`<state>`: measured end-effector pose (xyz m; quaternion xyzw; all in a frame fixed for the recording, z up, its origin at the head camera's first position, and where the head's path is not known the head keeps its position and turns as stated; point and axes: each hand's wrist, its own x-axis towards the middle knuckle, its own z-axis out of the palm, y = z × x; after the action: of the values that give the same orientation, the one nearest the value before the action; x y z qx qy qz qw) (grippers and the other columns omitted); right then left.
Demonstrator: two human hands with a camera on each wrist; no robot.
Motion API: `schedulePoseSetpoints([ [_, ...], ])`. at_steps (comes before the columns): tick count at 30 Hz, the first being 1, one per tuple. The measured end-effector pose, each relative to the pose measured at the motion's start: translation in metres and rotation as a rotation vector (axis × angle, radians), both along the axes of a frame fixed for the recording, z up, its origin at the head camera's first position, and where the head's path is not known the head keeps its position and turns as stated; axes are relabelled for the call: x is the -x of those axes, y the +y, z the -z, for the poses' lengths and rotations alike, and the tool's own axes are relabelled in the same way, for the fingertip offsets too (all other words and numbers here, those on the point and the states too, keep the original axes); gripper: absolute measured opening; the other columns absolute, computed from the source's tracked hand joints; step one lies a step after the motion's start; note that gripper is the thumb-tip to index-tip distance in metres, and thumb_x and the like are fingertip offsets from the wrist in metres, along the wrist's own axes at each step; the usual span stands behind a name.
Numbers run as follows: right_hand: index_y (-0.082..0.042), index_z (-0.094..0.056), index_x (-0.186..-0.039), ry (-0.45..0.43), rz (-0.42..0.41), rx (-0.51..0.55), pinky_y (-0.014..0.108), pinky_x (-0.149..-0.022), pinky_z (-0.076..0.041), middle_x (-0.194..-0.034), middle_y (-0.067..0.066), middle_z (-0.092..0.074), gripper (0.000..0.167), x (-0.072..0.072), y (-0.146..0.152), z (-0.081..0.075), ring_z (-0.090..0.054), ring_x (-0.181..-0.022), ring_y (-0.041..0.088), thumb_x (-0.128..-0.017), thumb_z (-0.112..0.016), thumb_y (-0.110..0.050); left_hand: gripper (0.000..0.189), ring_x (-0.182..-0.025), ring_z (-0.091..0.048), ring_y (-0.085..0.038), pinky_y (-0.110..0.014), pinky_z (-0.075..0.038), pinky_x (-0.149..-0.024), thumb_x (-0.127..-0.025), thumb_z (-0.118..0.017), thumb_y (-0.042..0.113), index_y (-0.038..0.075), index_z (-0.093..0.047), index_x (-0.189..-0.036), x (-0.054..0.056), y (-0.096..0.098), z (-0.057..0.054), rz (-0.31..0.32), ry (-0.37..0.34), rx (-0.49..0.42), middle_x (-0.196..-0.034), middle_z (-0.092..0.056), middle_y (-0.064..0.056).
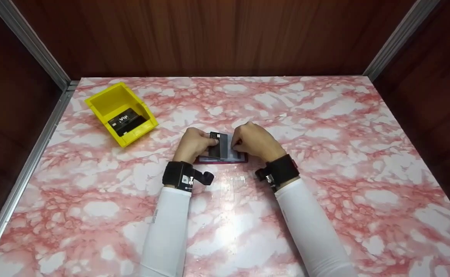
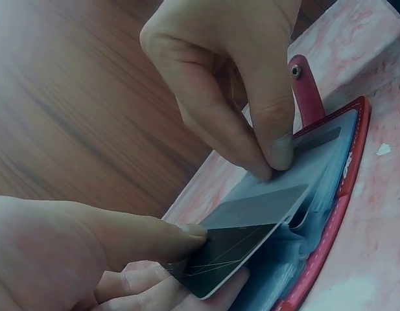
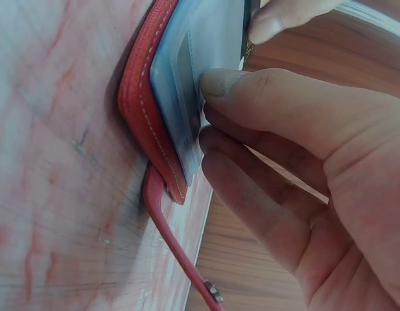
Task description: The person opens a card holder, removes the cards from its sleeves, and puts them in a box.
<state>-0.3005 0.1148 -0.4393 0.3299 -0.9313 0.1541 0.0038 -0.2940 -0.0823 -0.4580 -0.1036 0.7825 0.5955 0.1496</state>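
A red card holder (image 1: 232, 162) with white stitching and clear plastic sleeves lies opened on the table. My left hand (image 1: 192, 145) pinches a black card (image 2: 229, 249) between thumb and fingers. Part of the card sits inside a clear sleeve (image 2: 251, 188), where it shows greyish through the plastic. On the other side, my right hand (image 1: 256, 140) pinches the edge of that sleeve with thumb and fingertips. The holder's snap strap (image 3: 166, 223) sticks out beyond the right hand. In the head view the hands cover both ends of the holder.
A yellow bin (image 1: 112, 98) stands at the back left of the pink-and-white marbled table (image 1: 325, 215). Black cards (image 1: 126, 118) lie in it, one printed "Vip". Dark wooden panels (image 1: 209, 38) with metal edging enclose the table's back and sides.
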Motion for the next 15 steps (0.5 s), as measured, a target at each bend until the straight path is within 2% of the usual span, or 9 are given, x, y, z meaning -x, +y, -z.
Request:
schedulePoseSetpoints([
  [9,-0.019,-0.075,-0.079,-0.02,0.011,-0.003,0.024,-0.069,-0.054,-0.085,-0.006,-0.068,0.005,0.0,0.0001,-0.0005,-0.062,-0.074,0.006,-0.075,-0.076,-0.016,0.025,-0.065,-0.068,-0.017,-0.029,-0.058,-0.06,-0.074,-0.074,0.008,-0.001,-0.062,-0.094,0.0009,-0.0071,0.0007,-0.022,-0.039,-0.057,-0.085,-0.068,-0.013],
  [15,-0.018,-0.075,-0.079,-0.028,0.012,-0.003,0.024,-0.069,-0.054,-0.085,-0.007,-0.068,0.005,0.0004,-0.0001,-0.0002,-0.062,-0.074,0.006,-0.075,-0.075,-0.016,0.023,-0.061,-0.066,-0.017,-0.03,-0.057,-0.056,-0.071,-0.078,0.016,0.001,-0.064,-0.083,-0.0022,-0.0075,0.0003,-0.031,-0.006,-0.049,-0.078,-0.066,-0.01],
])
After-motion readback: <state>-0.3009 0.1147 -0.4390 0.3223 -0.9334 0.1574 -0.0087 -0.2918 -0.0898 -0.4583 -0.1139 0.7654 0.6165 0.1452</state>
